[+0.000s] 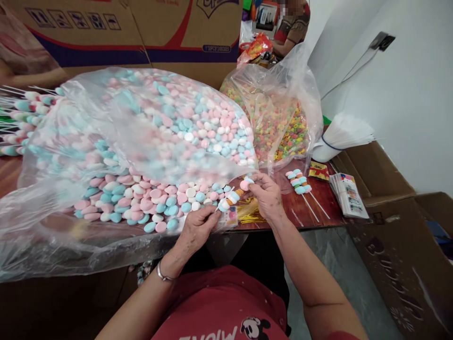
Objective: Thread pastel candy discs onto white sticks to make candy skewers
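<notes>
My left hand point(196, 231) pinches the lower end of a candy skewer point(231, 197) threaded with white, blue, orange and pink pieces. My right hand point(267, 194) is closed on the skewer's upper end, by a pink candy at the tip. Both hands hover at the mouth of a large clear plastic bag point(116, 137) full of pink, blue and white marshmallow candies. Just below the skewer lie a small printed packet and gold twist ties point(249, 216).
Two finished skewers point(300, 185) lie on the wooden table to the right, beside printed cards point(348, 194) and a bundle of white sticks point(341, 134). A second bag holds colourful small candies point(279, 125). More skewers point(21, 118) lie far left. Cardboard boxes stand behind; another person sits beyond.
</notes>
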The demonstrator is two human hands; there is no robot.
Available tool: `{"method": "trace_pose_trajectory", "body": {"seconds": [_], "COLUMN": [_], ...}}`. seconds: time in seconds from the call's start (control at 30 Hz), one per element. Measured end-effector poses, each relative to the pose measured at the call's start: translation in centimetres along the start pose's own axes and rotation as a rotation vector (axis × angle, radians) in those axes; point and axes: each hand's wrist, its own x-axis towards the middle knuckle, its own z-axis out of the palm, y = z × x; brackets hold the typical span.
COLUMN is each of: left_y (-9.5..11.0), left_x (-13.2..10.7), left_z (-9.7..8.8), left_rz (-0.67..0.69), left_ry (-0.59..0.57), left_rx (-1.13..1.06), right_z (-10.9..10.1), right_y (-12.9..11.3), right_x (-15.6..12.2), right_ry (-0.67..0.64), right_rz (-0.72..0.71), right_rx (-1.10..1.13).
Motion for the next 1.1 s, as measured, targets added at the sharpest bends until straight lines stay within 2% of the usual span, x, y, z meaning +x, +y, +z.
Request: {"method": "trace_pose_trajectory", "body": {"seconds": [0.17,0.43,0.63,0.87,1.0,1.1], "left_y": [0.2,0.1,-0.1,0.1,0.3,0.3], "left_x": [0.0,-0.1,-0.5,-0.5,-0.5,-0.4], "left_z": [0.0,0.2,0.2,0.3,0.3,0.3], "left_rz": [0.017,-0.014,0.011,0.036,0.021,0.009], "left_ry": [0.014,0.015,0.029,0.057,0.060,0.046], "left_rx": [0.018,0.025,0.036,0.036,0.038,0.019], "right_z": [0.0,-1.1,-0.3,-0.5,-0.8,-0.8], "right_y": [0.0,0.8,1.6,2.5,2.5,2.1], "right_x": [-0.7,-1.3,-1.6,-1.9,-2.0,-1.9], "right_ry": [-0.065,-0.124,-0.073,-0.090,-0.104,-0.137], "right_rz": [-0.086,-0.321,-0.380,-0.448,-0.577,-0.687], "right_rx": [-0.072,-0.351,-0.420,-0.544,-0.671,-0.671]}}
